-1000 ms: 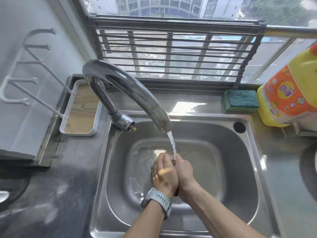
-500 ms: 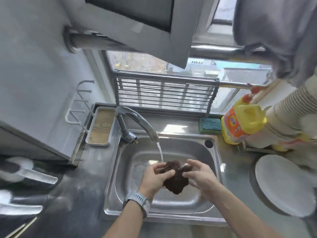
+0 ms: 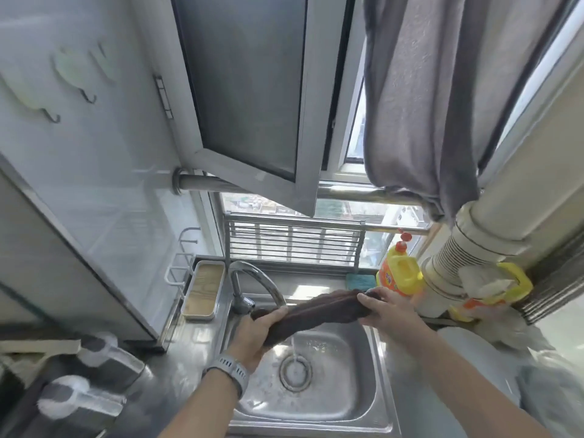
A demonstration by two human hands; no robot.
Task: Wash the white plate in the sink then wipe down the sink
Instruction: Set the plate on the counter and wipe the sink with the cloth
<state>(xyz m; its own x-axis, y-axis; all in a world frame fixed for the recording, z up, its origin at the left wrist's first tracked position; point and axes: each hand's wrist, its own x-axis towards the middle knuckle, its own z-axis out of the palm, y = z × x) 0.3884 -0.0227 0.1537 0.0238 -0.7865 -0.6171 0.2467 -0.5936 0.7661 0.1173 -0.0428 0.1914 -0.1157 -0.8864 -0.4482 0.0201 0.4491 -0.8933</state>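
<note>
Now, moment: a dark brown cloth [image 3: 316, 314] is held stretched over the sink [image 3: 363, 403], with water running from the faucet [image 3: 252, 279] down to the drain [image 3: 295, 373].
Left grip: the left hand [image 3: 256, 336] is curled round the cloth's lower left end, clamped on it, a watch on that wrist.
Right grip: the right hand [image 3: 388, 311] pinches the cloth's upper right end, fingers wrapped over it.
Cloth axis: its long axis runs from lower left to upper right, rolled into a rope between the two hands, above the basin and touching neither wall nor floor of it.
Key relation: each hand has one end, so a wring would turn on twisting them opposite ways about that axis; the drip would fall into the basin.
White plate: the white plate [image 3: 474, 358] lies on the table to the right of the sink, beside the right forearm and out of the water; the right hand is the nearer one.
Plate facing: it appears to lie flat; much of it is cut off by the arm.
Stage, as a judgement: the plate looks done with, and the wiping of the sink is yet to begin.
Nearby: a yellow detergent bottle [image 3: 399, 275] and a green sponge [image 3: 358, 280] stand behind the sink.
</note>
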